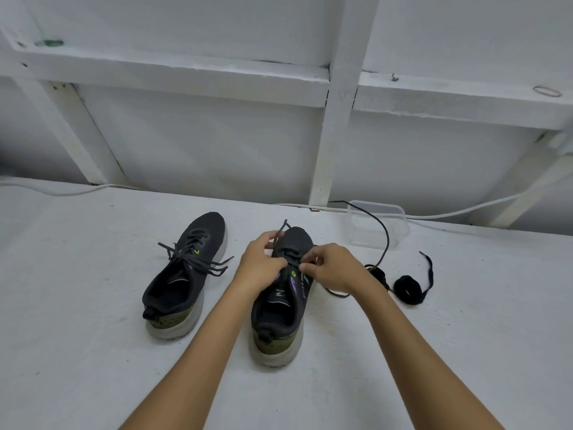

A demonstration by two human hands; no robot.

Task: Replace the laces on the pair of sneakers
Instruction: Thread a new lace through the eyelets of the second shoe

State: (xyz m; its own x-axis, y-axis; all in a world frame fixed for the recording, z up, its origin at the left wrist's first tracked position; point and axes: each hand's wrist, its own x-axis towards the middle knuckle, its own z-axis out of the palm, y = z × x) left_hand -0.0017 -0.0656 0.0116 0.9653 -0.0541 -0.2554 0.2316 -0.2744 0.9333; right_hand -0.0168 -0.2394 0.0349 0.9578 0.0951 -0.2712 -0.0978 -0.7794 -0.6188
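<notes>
Sneakers, pair, dark knit upper with olive heel and pale sole. Left sneaker (186, 274) stands on the white table (77, 352), laced through, ends loose and splayed to both sides. Right sneaker (286, 293) stands just beside it, toe away from me, under my hands.

Lace (383, 231), dark, flat: threaded at the lower eyelets of the right sneaker; one end sticks up past the toe, the other arcs off to the right in front of a clear plastic tub (376, 225). Whether it is the old lace or the new one, I cannot tell.

Coiled lace (407, 290), dark, lies on the table to the right, apart from the shoes; a second dark bundle beside it is half hidden by my wrist.

Hands: left hand (259, 263) pinches the lace at the eyelet row; right hand (331, 268) pinches at the opposite side, thumb and forefinger closed, presumably on lace. The two nearly touch.

Handling, my judgement: shoe light, soft in the upper, firm in the sole; steady it by the eyelet stay or heel. Lace limp and prone to twist; take it at the stiff tip for threading.

Markings: lime tab and purple print on the tongue; small white lettering, too small to read.
</notes>
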